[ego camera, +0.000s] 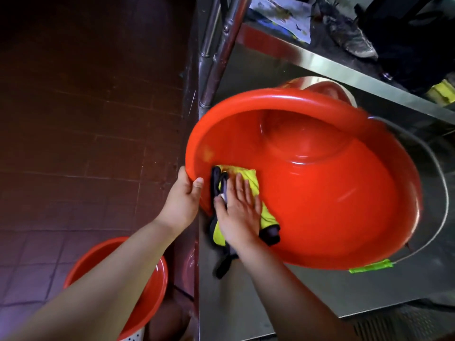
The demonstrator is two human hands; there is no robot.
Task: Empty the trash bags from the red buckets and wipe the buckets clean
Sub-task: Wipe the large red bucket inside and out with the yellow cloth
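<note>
A large red bucket (pixel 320 193) lies tilted on its side on a steel table (pixel 307 291), its mouth facing me. My left hand (pixel 183 200) grips its near-left rim, thumb inside. My right hand (pixel 240 207) presses flat, fingers straight, on a yellow and black cloth (pixel 253 185) against the bucket's inner wall. The cloth's black edge hangs out over the rim. A second red bucket (pixel 138 299) stands on the floor at the lower left, partly hidden by my left forearm. No trash bag shows inside either bucket.
The bucket's wire handle (pixel 440 198) with a green grip (pixel 371 267) arcs out on the right. Steel posts (pixel 216 52) rise behind the bucket. A shelf at the back holds paper and dark objects. Dark red tiled floor (pixel 86 107) lies to the left.
</note>
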